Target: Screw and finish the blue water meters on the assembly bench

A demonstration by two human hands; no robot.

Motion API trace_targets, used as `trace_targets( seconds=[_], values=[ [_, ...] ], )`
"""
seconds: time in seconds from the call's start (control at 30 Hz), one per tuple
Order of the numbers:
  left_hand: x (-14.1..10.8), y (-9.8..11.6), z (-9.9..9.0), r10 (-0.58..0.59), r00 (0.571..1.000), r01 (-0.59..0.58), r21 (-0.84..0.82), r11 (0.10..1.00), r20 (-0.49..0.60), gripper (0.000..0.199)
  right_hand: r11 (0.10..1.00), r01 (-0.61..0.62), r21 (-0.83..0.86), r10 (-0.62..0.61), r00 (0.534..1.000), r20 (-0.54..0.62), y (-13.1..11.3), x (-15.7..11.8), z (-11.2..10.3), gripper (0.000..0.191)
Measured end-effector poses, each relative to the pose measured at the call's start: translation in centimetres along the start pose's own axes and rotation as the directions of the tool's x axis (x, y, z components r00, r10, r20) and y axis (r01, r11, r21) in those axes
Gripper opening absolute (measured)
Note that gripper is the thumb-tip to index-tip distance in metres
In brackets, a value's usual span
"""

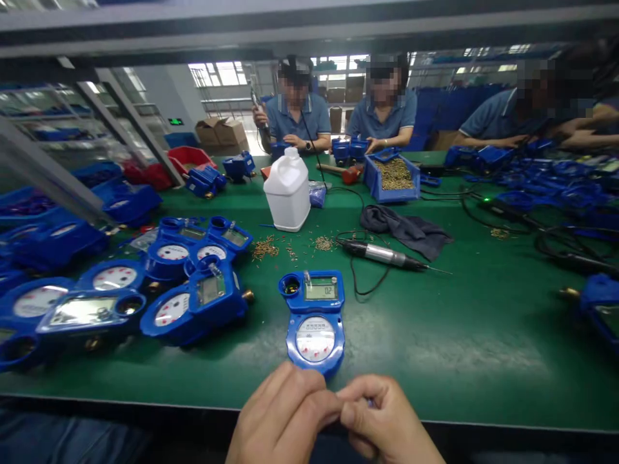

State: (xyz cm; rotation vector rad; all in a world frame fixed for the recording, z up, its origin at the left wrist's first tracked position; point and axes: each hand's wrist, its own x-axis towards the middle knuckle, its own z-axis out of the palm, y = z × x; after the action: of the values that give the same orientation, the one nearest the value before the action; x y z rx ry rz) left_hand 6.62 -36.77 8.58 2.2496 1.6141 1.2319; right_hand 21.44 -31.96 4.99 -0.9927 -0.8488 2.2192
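Observation:
My left hand [285, 415] and my right hand [384, 419] meet at the front edge of the table, fingertips pinched together. Between them is something small that the fingers mostly hide; a bit of it shows purplish by the right fingers. Just beyond the hands lies a blue water meter [316, 322], its round white dial nearest me. Its small display reads about 0.2, and a round open socket sits at its upper left. An electric screwdriver [387, 254] rests behind it to the right, its thin bit pointing right.
Several blue meters [207, 296] crowd the left side. Loose screws [265, 248] lie near a white plastic jug [289, 190]. A blue bin of screws [394, 177] and a dark cloth [406, 229] are farther back. Co-workers [300, 116] sit across the table.

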Motion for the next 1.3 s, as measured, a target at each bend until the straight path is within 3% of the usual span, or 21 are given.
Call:
trace_targets(
  seconds=[0.17, 0.27, 0.5, 0.7, 0.87, 0.97, 1.13, 1.3],
  values=[
    [2.7, -1.4, 0.1, 0.031, 1.000, -0.031, 0.048, 0.998, -0.002, 0.018, 0.983, 0.181, 0.001, -0.179, 0.974, -0.141, -0.7, 0.6, -0.7, 0.044],
    [4.8, -2.6, 1.0, 0.041, 0.999, -0.044, 0.148, 0.988, 0.023, 0.013, 0.973, 0.230, -0.003, -0.225, 0.950, -0.215, -0.8, 2.0, -1.9, 0.044],
    [5.6, -3.6, 2.7, 0.019, 0.987, -0.064, 0.280, 0.958, 0.159, 0.012, 0.990, 0.136, -0.045, -0.140, 0.987, -0.078, 0.4, 4.4, -3.4, 0.058],
    [4.7, -3.7, 2.2, 0.119, 0.965, -0.189, 0.306, 0.933, 0.233, 0.023, 0.987, 0.159, 0.010, -0.159, 0.986, 0.041, 0.0, 4.8, -3.0, 0.056],
    [3.6, -3.8, 1.5, 0.117, 0.943, -0.263, 0.483, 0.835, 0.311, 0.041, 0.985, 0.172, 0.025, -0.173, 0.984, 0.051, 0.1, 5.0, -3.2, 0.053],
    [4.0, -3.5, 1.4, 0.108, 0.944, -0.265, 0.525, 0.809, 0.310, 0.037, 0.980, 0.197, 0.006, -0.197, 0.980, 0.039, 0.3, 5.1, -3.3, 0.052],
    [4.4, -3.7, 2.0, 0.027, 0.969, -0.130, 0.414, 0.901, 0.245, 0.026, 0.977, 0.213, 0.017, -0.214, 0.976, 0.035, 0.4, 5.1, -3.2, 0.050],
    [3.1, -4.3, 2.6, -0.003, 0.995, -0.033, 0.336, 0.941, 0.104, 0.042, 0.979, 0.204, 0.001, -0.204, 0.979, 0.014, 0.0, 5.0, -3.0, 0.055]
  ],
)
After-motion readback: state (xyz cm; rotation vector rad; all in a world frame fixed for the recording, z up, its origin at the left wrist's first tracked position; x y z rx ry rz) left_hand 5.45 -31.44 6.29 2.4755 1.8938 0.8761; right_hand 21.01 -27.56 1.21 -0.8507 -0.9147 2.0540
